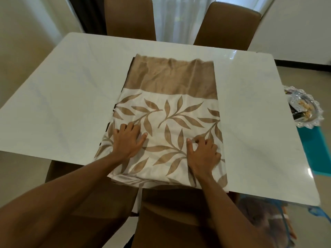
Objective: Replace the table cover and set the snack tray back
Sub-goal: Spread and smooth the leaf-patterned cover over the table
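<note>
Because the white surface lies bare on both sides of the cloth, the step in hand looks like opening the folded table cover and spreading it to the edges. The cover sits folded in the middle of the surface, its plain brown band toward the far side and its leaf-printed white part toward the person, with the near fold at the front edge. 4 brown chairs stand around, 2 at the far side and 2 at the near side; the near ones could catch a hanging hem, so the cloth is best lifted clear as it opens. The snack tray waits off the right end of the surface, apart from the cover, and is well placed to stay there until the cloth lies flat. The left hand rests flat and spread on the print, grasping nothing. The right hand curls its fingertips on the top layer, perhaps pinching it; I cannot tell.
</note>
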Available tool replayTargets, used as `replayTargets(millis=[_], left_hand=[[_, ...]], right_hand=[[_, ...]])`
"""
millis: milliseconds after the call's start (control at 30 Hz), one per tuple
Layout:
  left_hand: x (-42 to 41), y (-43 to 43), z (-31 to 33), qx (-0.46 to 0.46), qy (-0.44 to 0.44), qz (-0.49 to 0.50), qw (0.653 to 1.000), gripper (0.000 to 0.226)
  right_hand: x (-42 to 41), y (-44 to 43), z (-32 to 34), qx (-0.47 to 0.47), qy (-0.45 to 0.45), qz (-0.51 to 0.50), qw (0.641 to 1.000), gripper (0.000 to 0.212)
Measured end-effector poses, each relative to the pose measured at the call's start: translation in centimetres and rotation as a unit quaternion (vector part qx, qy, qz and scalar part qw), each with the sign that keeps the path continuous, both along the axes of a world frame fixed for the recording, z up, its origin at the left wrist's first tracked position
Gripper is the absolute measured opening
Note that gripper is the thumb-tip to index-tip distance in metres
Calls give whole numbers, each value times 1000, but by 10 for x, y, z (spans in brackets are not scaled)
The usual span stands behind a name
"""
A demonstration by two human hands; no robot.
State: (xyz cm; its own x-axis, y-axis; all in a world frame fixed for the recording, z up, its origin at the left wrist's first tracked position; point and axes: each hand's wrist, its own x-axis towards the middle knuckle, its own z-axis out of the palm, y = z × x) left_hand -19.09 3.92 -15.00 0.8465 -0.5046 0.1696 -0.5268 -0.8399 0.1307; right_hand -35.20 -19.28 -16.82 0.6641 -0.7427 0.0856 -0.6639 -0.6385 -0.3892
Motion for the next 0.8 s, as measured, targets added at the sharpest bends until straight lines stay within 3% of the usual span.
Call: replayTargets(millis=[100,200,333,433,800], left_hand=[[11,-12,6,-28,25,-14,999,42],[35,-35,5,-6,77,-36,996,54],[79,-77,0,85,211,-37,973,69],[103,-97,-22,111,205,2,972,75],[193,-159,-26,81,156,-7,984,75]], right_hand=[[19,-8,5,-6,-47,10,999,39],[55,-23,9,-8,-63,75,995,40],[103,-50,0,12,34,122,992,61],[128,-64,-23,20,107,132,985,74],[219,-126,-17,4,130,115,985,82]])
